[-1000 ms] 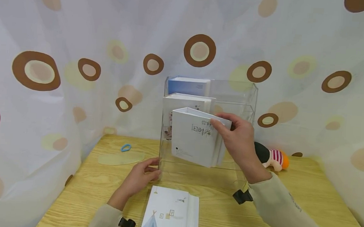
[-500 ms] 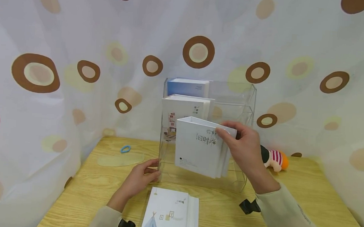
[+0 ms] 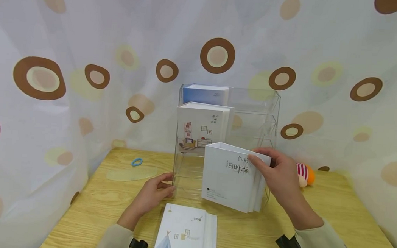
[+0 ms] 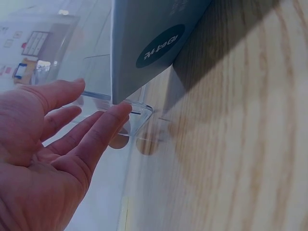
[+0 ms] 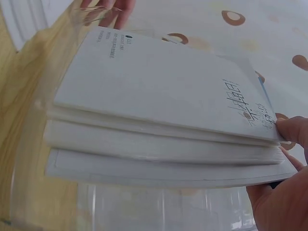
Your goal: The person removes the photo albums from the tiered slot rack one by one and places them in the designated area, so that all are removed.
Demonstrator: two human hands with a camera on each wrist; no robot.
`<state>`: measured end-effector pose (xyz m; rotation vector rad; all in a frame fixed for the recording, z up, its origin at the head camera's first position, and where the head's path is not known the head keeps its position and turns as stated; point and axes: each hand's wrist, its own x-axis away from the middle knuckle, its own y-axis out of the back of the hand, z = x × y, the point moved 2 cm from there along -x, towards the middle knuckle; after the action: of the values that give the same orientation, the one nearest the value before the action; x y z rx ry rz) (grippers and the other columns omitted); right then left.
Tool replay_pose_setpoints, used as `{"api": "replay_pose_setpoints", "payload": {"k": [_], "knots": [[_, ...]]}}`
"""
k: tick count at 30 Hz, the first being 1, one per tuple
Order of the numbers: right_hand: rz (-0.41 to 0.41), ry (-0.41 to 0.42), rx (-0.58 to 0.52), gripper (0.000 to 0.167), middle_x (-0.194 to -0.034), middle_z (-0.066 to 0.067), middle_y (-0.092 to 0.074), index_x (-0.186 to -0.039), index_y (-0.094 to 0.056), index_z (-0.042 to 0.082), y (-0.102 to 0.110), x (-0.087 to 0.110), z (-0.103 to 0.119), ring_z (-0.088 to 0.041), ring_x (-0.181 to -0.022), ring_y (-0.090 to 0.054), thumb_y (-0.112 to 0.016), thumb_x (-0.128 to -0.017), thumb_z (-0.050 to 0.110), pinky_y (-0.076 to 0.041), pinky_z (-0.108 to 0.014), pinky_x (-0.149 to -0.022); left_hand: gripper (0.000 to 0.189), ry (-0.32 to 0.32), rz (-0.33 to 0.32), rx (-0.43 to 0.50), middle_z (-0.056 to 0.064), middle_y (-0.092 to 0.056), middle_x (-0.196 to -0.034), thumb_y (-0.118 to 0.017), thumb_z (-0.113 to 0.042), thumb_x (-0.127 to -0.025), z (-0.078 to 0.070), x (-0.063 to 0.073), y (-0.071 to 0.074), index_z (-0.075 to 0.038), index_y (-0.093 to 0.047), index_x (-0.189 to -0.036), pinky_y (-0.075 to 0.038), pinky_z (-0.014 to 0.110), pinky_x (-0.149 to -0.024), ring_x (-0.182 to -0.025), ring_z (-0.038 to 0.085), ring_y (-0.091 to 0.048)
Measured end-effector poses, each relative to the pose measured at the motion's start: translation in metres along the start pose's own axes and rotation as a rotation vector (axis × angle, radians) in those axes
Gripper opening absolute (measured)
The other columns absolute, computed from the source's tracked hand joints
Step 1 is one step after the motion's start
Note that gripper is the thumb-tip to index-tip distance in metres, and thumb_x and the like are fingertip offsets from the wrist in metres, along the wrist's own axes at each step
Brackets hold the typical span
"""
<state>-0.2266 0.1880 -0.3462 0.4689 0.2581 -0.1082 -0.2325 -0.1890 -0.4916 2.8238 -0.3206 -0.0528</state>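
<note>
Your right hand (image 3: 282,176) pinches white album (image 3: 229,181) at upper corner, before clear rack (image 3: 252,100). Your left hand (image 3: 154,192), fingers relaxed, touches rack's side; second album (image 3: 184,229) lies on table (image 3: 242,238).

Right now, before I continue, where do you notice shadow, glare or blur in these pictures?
Head: fairly even light, with the clear rack showing mostly as thin edges; left wrist: the visible side of a book is dark, and a shadow lies on the table next to it; right wrist: a hazy picture, with the small print on the held book too soft to read.
</note>
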Motion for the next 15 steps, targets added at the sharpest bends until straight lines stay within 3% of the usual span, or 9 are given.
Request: {"api": "replay_pose_setpoints", "payload": {"k": [4, 11, 15], "knots": [[-0.008, -0.010, 0.022, 0.034, -0.097, 0.003, -0.084, -0.128, -0.082, 0.008, 0.008, 0.006, -0.012, -0.005, -0.078, -0.070, -0.085, -0.103, 0.032, -0.062, -0.024, -0.063, 0.058, 0.004, -0.005, 0.001, 0.029, -0.056, -0.162, -0.067, -0.009, -0.113, 0.000, 0.000, 0.000, 0.001, -0.048, -0.167, -0.071, 0.038, -0.100, -0.136, 0.043, -0.070], [-0.045, -0.066, 0.136, 0.036, -0.075, 0.009, -0.064, -0.127, -0.083, 0.011, 0.023, 0.021, -0.023, -0.008, -0.067, -0.051, -0.087, -0.101, 0.036, -0.043, -0.025, -0.051, 0.058, 0.004, -0.005, -0.011, 0.027, -0.058, -0.162, -0.069, -0.011, -0.113, 0.001, 0.000, 0.000, 0.000, -0.049, -0.166, -0.070, 0.040, -0.101, -0.135, 0.041, -0.070], [-0.031, -0.081, 0.168, 0.036, -0.074, 0.005, -0.062, -0.127, -0.083, 0.011, 0.027, 0.030, -0.027, -0.009, -0.067, -0.049, -0.086, -0.102, 0.036, -0.040, -0.027, -0.050, 0.058, 0.008, -0.007, -0.016, 0.027, -0.058, -0.161, -0.069, -0.011, -0.112, 0.001, 0.000, 0.000, 0.000, -0.050, -0.166, -0.071, 0.039, -0.099, -0.134, 0.040, -0.071]]}}
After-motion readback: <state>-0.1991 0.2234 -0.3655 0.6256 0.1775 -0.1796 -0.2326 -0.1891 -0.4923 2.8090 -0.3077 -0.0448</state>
